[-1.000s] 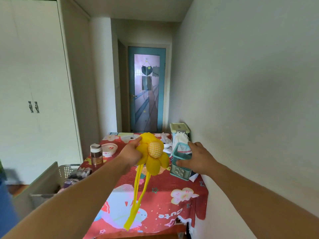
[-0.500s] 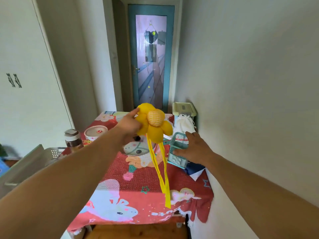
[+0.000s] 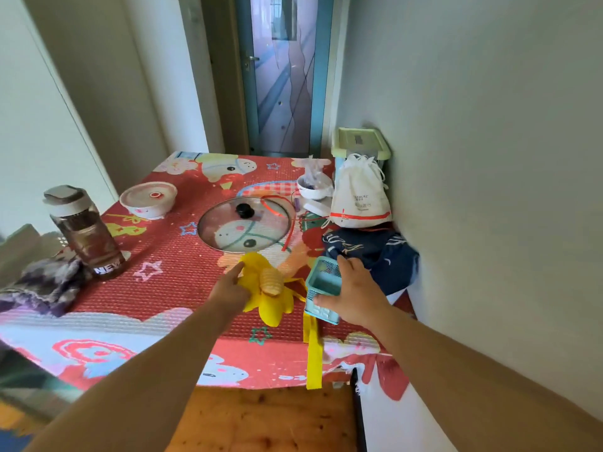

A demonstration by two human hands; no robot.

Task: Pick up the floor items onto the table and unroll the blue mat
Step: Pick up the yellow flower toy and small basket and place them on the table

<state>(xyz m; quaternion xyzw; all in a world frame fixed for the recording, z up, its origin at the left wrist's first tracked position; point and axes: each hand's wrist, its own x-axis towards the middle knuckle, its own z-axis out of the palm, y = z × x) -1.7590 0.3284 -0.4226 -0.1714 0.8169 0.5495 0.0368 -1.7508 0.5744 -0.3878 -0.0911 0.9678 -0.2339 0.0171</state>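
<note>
A yellow cloth flower (image 3: pixel 269 296) with long yellow ribbons lies on the table (image 3: pixel 163 278) near its front edge. My left hand (image 3: pixel 230 290) still grips its left petals, forefinger stretched out. One ribbon hangs over the table's front edge. My right hand (image 3: pixel 354 293) holds a small teal mesh basket (image 3: pixel 321 290), which is tilted just right of the flower. Whether the basket touches the table I cannot tell. No blue mat is in view.
On the red cartoon tablecloth are a glass pan lid (image 3: pixel 244 226), a lidded white bowl (image 3: pixel 148 199), a brown bottle (image 3: pixel 86 231), a white drawstring bag (image 3: pixel 359 195), dark blue cloth (image 3: pixel 375 252) and a green box (image 3: pixel 360 143). A wall runs along the right.
Both hands have come down from chest height to the table. The flower now lies on the cloth and the basket sits low beside it. My view has tipped downward.
</note>
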